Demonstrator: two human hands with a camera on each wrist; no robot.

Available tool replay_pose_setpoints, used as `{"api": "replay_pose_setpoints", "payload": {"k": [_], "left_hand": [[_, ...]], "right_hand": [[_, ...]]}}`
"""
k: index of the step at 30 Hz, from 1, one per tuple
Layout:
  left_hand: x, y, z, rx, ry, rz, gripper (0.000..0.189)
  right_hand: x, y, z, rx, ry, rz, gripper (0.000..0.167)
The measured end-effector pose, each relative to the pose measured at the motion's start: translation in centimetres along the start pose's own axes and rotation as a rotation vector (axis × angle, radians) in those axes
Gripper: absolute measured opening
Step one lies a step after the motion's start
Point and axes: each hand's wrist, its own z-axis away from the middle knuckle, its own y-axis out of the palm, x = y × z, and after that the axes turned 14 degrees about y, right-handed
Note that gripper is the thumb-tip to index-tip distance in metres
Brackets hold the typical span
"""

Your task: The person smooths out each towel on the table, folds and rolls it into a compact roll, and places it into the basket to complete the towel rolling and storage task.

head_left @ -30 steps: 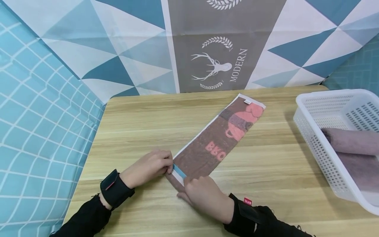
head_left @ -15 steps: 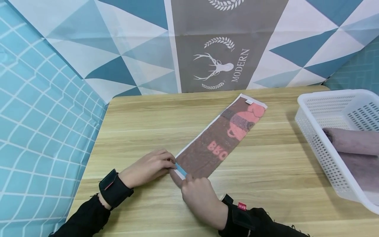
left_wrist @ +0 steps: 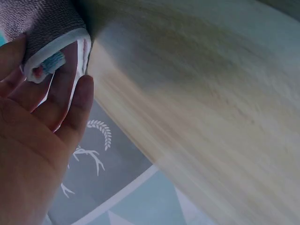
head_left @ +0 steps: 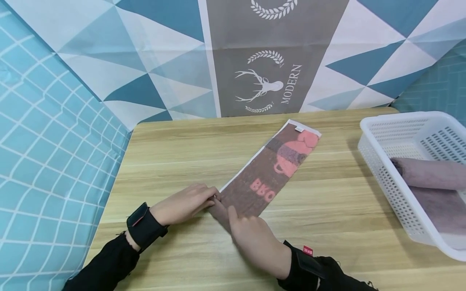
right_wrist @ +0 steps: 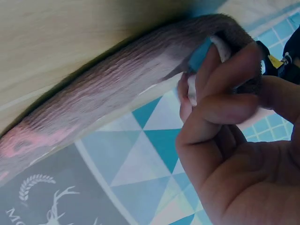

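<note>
A brown towel [head_left: 269,165] with pink lettering and a pink figure lies in a long, narrow strip, slanting away to the right across the table. Its near end is turned over into a small roll [head_left: 220,213]. At the roll's left end my left hand [head_left: 187,203] pinches the cloth; in the left wrist view the thumb lies on the outside and the other fingers reach under the white-edged end. My right hand [head_left: 255,240] grips the roll's other end. Curled fingers [right_wrist: 220,112] hold that edge in the right wrist view, partly hiding a blue stripe [right_wrist: 200,54].
A white perforated basket [head_left: 376,161] stands on the table's right side, with a rolled mauve towel [head_left: 433,173] and more mauve cloth inside. The wooden table [head_left: 174,153] meets a patterned backdrop behind and a blue checked sheet [head_left: 54,161] at left.
The towel's near end has been turned over further, so the blue stripe and white edge seen before are covered in the head view. Both hands stay at the roll's ends.
</note>
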Motion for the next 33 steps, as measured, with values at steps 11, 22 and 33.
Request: {"api": "replay_pose_setpoints", "payload": {"k": [11,22,33], "left_hand": [[1.3,1.7,-1.8,-0.102,0.008,-0.062,0.012],[0.1,0.9,-2.4,-0.021,0.057,-0.137,0.011],[-0.1,0.1,-2.1,0.057,-0.031,-0.041,0.036]], "right_hand": [[-1.6,1.5,-0.3,-0.072,0.077,0.156,0.013],[-1.7,1.5,0.0,-0.126,-0.011,0.224,0.012],[-2.1,1.1,0.0,0.021,-0.034,0.141,0.048]]}}
